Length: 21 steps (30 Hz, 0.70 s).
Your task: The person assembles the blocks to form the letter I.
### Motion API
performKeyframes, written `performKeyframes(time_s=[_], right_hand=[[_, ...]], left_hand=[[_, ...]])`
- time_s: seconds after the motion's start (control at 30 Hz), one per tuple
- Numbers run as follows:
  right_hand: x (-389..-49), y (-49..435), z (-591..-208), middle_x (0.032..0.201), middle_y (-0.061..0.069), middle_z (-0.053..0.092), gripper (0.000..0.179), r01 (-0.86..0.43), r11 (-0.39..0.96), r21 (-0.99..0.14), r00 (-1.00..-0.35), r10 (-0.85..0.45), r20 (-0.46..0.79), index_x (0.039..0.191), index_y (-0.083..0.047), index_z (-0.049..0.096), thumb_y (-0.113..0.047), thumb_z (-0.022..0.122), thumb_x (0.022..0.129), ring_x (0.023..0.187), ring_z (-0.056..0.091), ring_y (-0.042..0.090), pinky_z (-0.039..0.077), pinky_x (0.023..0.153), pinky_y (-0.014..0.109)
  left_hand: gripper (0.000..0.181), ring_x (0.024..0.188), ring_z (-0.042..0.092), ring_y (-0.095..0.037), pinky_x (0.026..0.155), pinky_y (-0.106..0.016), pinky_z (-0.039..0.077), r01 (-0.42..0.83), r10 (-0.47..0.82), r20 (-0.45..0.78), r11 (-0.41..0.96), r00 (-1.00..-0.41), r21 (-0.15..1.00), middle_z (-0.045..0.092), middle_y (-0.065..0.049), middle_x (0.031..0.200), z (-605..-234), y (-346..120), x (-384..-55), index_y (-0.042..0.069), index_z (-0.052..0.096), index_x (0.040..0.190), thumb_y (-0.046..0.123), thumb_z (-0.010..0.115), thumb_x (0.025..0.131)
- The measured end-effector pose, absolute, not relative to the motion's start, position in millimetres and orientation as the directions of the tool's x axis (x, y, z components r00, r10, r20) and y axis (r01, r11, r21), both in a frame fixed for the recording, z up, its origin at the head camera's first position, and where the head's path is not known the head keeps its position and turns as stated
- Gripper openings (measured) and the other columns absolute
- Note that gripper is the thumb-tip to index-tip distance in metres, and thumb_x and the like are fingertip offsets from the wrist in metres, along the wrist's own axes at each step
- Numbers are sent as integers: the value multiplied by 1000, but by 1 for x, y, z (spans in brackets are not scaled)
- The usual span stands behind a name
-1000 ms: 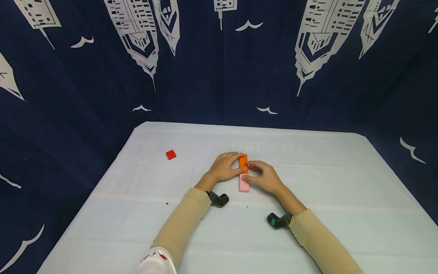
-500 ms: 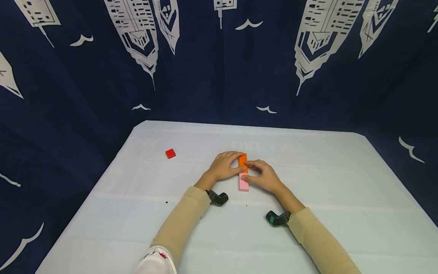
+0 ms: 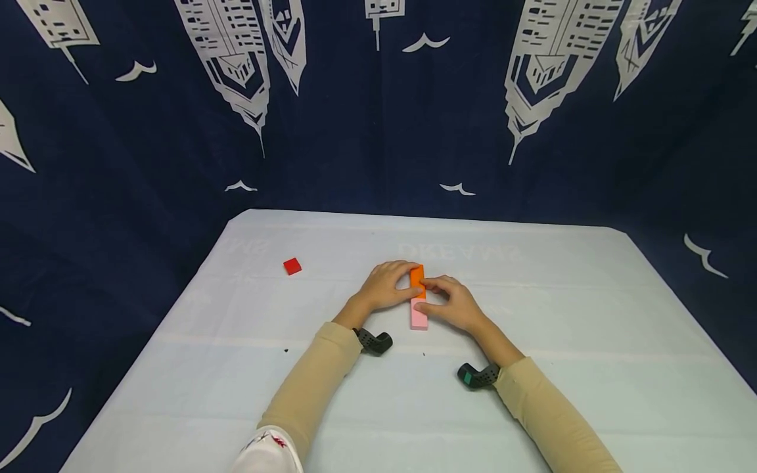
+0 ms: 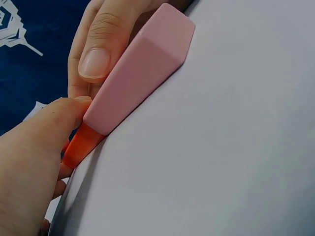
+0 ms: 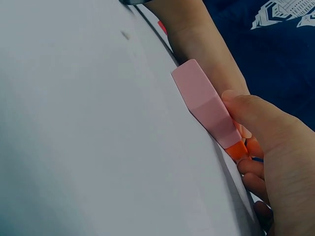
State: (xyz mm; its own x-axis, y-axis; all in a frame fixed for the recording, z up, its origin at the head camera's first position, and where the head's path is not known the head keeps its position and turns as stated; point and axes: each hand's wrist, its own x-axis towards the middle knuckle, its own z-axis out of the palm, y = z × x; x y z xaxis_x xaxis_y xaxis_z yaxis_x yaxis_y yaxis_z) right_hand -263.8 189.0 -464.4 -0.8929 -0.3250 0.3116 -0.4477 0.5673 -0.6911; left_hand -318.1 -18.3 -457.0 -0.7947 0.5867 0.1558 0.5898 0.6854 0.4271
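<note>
An orange block (image 3: 417,277) and a pink block (image 3: 418,320) lie end to end on the white table, the pink one nearer to me. My left hand (image 3: 383,288) grips the orange block from the left, fingertips at its far end and thumb close to the seam. From the right, my right hand (image 3: 460,306) holds the pair, its thumb on the pink block and its forefinger at the orange block's side. Both wrist views show the pink block's long side, with only a short piece of orange (image 4: 84,144) past it.
Off to the left, toward the back of the table (image 3: 532,407), lies a small red block (image 3: 292,266). Tiny dark specks (image 3: 286,350) dot the cloth. A dark blue patterned curtain (image 3: 355,131) hangs behind the table's far edge.
</note>
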Motion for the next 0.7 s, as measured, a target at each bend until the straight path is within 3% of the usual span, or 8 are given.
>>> performKeyframes(time_s=[0.33, 0.7], right_hand=[[-263, 188, -463, 112, 8, 65, 54, -440, 571, -693, -897, -318, 308, 124, -4, 65, -27, 83, 78, 102, 56, 24, 47, 90, 43], [-263, 186, -463, 116, 9, 64, 55, -425, 580, -695, -904, -313, 291, 125, -5, 65, -29, 83, 79, 104, 56, 25, 46, 92, 44]], left_hand=[[65, 138, 36, -23, 114, -44, 25, 547, 572, 138, 643, -808, 536, 46, -2, 148, -449, -24, -324, 17, 45, 146, 50, 60, 92], [63, 137, 38, -22, 115, -41, 25, 511, 528, 141, 665, -838, 545, 45, -5, 148, -433, -45, -327, 15, 45, 146, 45, 62, 93]])
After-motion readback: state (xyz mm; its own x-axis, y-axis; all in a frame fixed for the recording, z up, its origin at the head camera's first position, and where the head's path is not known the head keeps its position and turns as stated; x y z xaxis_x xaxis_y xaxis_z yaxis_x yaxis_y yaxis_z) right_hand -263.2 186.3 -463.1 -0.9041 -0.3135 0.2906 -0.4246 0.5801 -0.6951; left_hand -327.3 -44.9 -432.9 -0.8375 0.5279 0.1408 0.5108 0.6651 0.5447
